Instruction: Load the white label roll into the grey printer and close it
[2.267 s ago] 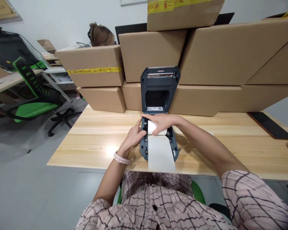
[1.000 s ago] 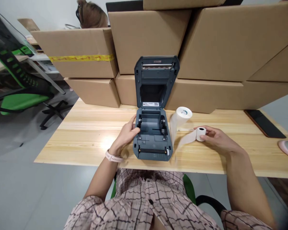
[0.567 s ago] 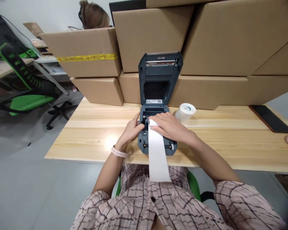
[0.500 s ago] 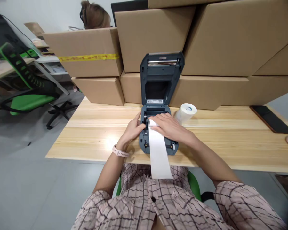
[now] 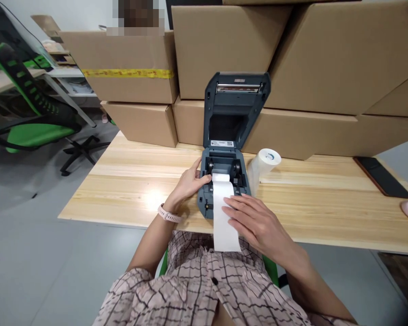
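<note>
A dark grey label printer (image 5: 204, 209) stands on the wooden table with its lid (image 5: 212, 102) tipped up and back. Inside it sits a small white label roll (image 5: 221, 177), whose paper strip (image 5: 221, 228) runs toward me over the printer's front and past the table edge. My left hand (image 5: 186, 186) grips the printer's left side, thumb over the rim beside the roll. Stretched fingers of my right hand (image 5: 263, 226) rest flat on the strip's right part, over the printer's front right corner. The printer's front right is hidden under that hand.
Behind the printer a wall of cardboard boxes (image 5: 326, 54) is stacked. A larger white label roll (image 5: 270, 157) stands just right of the printer. Farther right lies a black phone (image 5: 382, 176). A green chair (image 5: 37, 136) is off to the left; a person sits behind the boxes.
My right hand has moved from the roll down toward me onto the paper strip, leaving the roll and its holders visible. My left hand stays at the printer's left side.
</note>
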Tool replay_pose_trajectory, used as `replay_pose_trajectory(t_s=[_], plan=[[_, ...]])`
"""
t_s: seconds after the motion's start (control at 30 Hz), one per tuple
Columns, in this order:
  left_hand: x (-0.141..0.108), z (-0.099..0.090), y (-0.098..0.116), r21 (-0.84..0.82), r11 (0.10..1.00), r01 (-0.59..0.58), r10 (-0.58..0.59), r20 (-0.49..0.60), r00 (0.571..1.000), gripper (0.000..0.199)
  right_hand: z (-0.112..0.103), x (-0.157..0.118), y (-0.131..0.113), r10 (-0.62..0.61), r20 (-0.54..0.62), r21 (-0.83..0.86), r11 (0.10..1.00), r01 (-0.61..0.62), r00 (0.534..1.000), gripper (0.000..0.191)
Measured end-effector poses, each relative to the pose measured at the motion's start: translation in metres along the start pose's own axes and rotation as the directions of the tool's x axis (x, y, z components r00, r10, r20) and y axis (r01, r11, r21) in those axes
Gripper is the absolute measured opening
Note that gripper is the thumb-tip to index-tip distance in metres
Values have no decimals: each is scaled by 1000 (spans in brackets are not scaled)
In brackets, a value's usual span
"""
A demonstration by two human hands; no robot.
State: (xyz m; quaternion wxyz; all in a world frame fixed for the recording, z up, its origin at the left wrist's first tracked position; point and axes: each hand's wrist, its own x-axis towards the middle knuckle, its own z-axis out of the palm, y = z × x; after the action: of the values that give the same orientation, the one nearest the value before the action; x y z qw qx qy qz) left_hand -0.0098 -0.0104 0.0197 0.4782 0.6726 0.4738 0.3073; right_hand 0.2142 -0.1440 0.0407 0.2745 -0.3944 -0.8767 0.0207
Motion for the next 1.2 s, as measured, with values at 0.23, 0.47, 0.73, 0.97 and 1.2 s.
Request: replay_pose_trajectory(t_s=[0.23,0.47,0.73,0.97,1.2], plan=[[1,0,-4,-40,999,7,-6,16,1000,86,7,-5,-3,51,-35,50,998,-49,998,26],[7,3,-15,-25,998,-56,54,-55,997,74,-6,-2,6,53,-33,144,988,-48,998,30],[7,4,-14,-52,991,-124,115,-142,983,67,-75,144,138,461,-519,463,859,-217,720,67],[15,-1,-23,-123,992,-41,9,-248,969,69,-64,176,130,497,-336,666,726,-171,800,75],[-12,0,-6,-262,920,-292,145,-466,873,61,-8,33,32,134,-439,297,955,3,889,49]])
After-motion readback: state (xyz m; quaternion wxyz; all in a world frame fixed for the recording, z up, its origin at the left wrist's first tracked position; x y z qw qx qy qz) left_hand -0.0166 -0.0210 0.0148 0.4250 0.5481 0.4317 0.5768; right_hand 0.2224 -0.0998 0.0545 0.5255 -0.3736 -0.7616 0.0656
